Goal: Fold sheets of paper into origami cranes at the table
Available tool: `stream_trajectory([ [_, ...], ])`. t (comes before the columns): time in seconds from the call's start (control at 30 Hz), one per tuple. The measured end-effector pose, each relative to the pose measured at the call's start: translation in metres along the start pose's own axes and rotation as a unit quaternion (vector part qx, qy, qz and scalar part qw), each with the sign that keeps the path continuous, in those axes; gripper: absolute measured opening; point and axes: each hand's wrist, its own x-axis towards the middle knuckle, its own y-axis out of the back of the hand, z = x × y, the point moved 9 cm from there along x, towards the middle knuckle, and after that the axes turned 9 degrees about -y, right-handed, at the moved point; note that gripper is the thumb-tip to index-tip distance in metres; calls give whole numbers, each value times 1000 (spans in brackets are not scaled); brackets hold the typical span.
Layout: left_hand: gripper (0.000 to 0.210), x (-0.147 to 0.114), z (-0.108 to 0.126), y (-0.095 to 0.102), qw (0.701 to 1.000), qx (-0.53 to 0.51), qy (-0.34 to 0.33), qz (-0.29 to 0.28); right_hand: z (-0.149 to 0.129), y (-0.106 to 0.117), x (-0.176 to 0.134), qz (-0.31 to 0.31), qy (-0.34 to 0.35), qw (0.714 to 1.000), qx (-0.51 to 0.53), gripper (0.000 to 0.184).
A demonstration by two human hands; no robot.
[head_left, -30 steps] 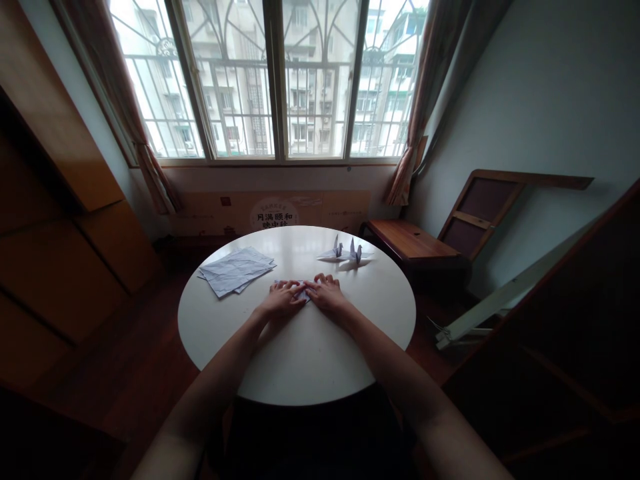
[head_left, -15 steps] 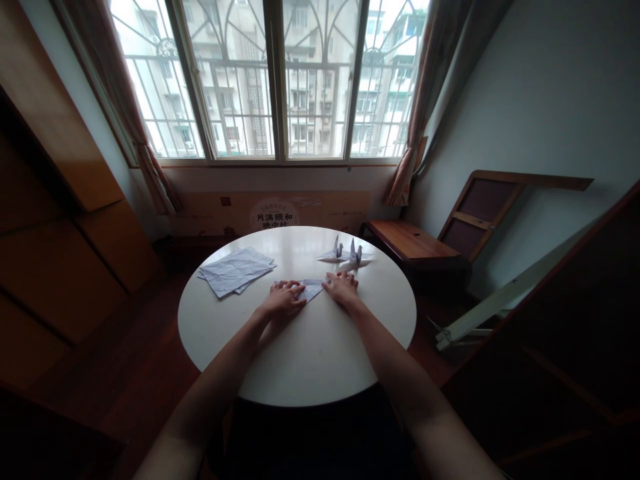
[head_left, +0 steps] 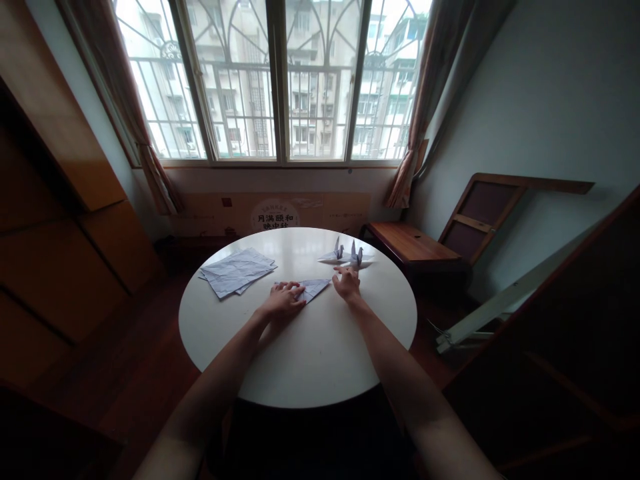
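Observation:
A sheet of paper folded into a triangle (head_left: 316,288) lies flat on the round white table (head_left: 310,360), one point toward me. My left hand (head_left: 286,299) rests on its left part, fingers stretched out and pressing it down, so that part is hidden. Just off the right corner of the triangle is my right hand (head_left: 347,283), fingers apart and holding nothing. Beyond it stand two folded paper cranes (head_left: 356,255), wings spread and necks up.
A stack of creased paper sheets (head_left: 237,270) lies at the table's left. A low wooden bench (head_left: 413,240) stands beyond the table to the right, a leaning wooden frame (head_left: 480,213) behind it. A long printed cardboard box (head_left: 310,210) sits below the window.
My right hand has lifted off the right corner of the folded paper and moved slightly right, baring that corner. The left hand stays in place on the paper.

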Motion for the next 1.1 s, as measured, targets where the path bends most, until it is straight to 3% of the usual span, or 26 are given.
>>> stream_trajectory([
  [0.2, 54, -1, 4, 1, 1000, -6, -11, -13, -21, -12, -11, -66, 75, 995, 2, 30],
  [0.37, 48, -1, 6, -1, 999, -27, -24, -31, -22, -18, -17, -107, 76, 991, -36, 31],
  [0.67, 35, -3, 6, 9, 1000, 9, -7, 16, -11, -15, -14, -105, 0, 991, -77, 29],
  [0.93, 29, -1, -2, 12, 999, 3, -19, 50, 4, -4, -10, -62, -62, 992, -93, 27],
  [1.1, 27, 1, 0, 10, 997, -22, -50, 60, -2, -4, -6, -43, -30, 997, -64, 34],
])
